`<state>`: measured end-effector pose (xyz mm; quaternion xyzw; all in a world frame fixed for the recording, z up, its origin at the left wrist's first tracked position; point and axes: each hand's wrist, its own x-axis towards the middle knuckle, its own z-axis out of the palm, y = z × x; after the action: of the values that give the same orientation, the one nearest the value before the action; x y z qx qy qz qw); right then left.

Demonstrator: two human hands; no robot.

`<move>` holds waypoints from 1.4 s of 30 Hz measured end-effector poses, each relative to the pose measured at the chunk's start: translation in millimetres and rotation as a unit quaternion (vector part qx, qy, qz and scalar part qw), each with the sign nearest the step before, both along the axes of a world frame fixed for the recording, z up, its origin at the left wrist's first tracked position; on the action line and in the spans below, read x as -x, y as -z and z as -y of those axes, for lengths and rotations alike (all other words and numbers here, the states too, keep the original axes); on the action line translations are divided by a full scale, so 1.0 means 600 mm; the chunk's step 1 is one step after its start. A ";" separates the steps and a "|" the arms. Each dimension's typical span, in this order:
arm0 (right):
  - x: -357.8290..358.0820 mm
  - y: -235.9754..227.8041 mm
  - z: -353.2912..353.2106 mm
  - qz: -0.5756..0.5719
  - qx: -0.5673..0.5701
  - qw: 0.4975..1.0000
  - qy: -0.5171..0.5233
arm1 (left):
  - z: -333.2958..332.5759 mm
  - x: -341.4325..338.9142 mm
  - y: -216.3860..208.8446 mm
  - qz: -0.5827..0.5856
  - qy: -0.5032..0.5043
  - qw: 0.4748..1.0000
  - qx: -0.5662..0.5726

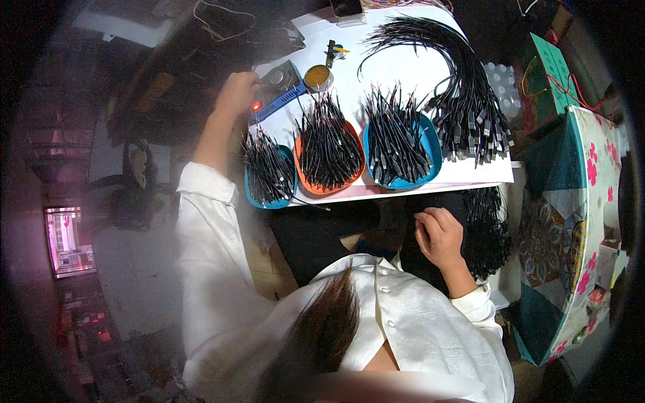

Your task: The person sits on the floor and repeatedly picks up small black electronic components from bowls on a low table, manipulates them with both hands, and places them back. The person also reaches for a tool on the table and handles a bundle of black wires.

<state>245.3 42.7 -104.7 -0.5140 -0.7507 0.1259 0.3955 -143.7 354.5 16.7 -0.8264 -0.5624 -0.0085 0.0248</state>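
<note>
My left hand is bent at the left edge of the white tabletop, beside a small grey box and a red light. Its fingers are mostly hidden. My right hand hangs below the table's front edge, its fingers loosely curled and thumb apart, with nothing visible in it. Along that edge stand a small blue tray, an orange tray and a larger blue tray, each heaped with short black cables. A bundle of long black USB cables lies at the right.
A blue ruler-like strip and a round tin with amber contents are behind the trays. More black cables hang at the right below the tabletop. Flower-patterned cloth and a green box stand farther right.
</note>
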 end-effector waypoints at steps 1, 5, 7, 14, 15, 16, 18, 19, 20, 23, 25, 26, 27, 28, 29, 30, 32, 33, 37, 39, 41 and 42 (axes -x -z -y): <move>-0.001 0.000 0.000 0.002 0.001 1.000 0.001 | -0.003 -0.001 0.004 0.005 -0.004 1.000 -0.001; -0.004 0.000 0.000 0.004 0.010 1.000 0.002 | -0.018 -0.006 0.017 0.000 -0.010 1.000 0.006; -0.005 0.001 0.000 0.002 0.003 1.000 0.005 | -0.023 -0.009 0.024 -0.003 -0.005 1.000 0.002; -0.008 0.000 0.000 -0.008 0.021 1.000 0.004 | -0.030 -0.014 0.034 -0.013 0.004 0.999 -0.033; -0.009 0.000 0.000 -0.002 0.014 1.000 0.004 | -0.030 -0.014 0.035 -0.009 0.018 0.999 -0.045; -0.009 0.000 -0.001 0.005 0.013 1.000 0.003 | -0.031 -0.014 0.036 -0.010 0.012 0.999 -0.038; -0.010 0.001 -0.001 0.011 0.015 1.000 0.001 | -0.033 -0.015 0.037 -0.015 0.012 0.999 -0.031; -0.010 0.001 -0.001 0.010 0.016 1.000 0.001 | -0.033 -0.015 0.037 -0.013 0.010 0.999 -0.031; -0.011 0.002 -0.001 0.011 0.022 1.000 0.000 | -0.033 -0.015 0.038 -0.011 0.008 0.999 -0.031; -0.011 0.001 0.000 0.009 0.025 1.000 0.003 | -0.032 -0.015 0.039 -0.020 0.001 0.999 -0.029; -0.011 0.001 0.000 0.007 0.021 1.000 0.004 | -0.033 -0.014 0.040 -0.019 -0.006 0.999 -0.025; -0.011 0.001 0.000 0.011 0.026 1.000 0.003 | -0.033 -0.014 0.041 -0.013 -0.010 1.000 -0.021; -0.012 0.001 0.000 0.006 0.022 1.000 0.003 | -0.034 -0.013 0.041 -0.006 -0.015 1.000 -0.017; -0.012 0.001 0.000 0.005 0.024 1.000 0.002 | -0.034 -0.013 0.041 -0.011 -0.018 1.000 -0.019; -0.012 0.001 0.000 0.005 0.029 1.000 0.000 | -0.034 -0.014 0.041 -0.016 -0.020 0.999 -0.021; -0.012 0.002 0.001 0.004 0.022 1.000 0.003 | -0.033 -0.014 0.040 -0.021 -0.023 0.999 -0.023; -0.012 0.004 0.004 0.008 0.022 1.000 0.007 | -0.025 -0.017 0.032 -0.019 -0.023 0.999 -0.023; -0.012 0.005 0.006 0.002 0.022 1.000 0.007 | -0.019 -0.020 0.025 -0.020 -0.023 0.999 -0.022; -0.013 0.003 0.015 0.008 0.005 1.000 0.024 | 0.047 -0.039 -0.032 0.073 0.011 0.995 -0.067; -0.013 -0.006 0.018 -0.010 0.002 1.000 0.023 | 0.105 -0.060 -0.071 0.147 -0.003 0.986 -0.076; -0.007 -0.021 0.021 -0.057 -0.024 0.998 0.026 | 0.192 -0.085 -0.107 0.256 -0.011 0.965 -0.057; -0.001 -0.032 0.025 -0.141 0.048 0.989 0.007 | 0.238 -0.106 -0.118 0.325 -0.013 0.945 -0.038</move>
<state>245.8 27.8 -85.5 -0.5148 -0.6772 0.2303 0.4726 -80.3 211.9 87.8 -0.7700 -0.5496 -0.2978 -0.1284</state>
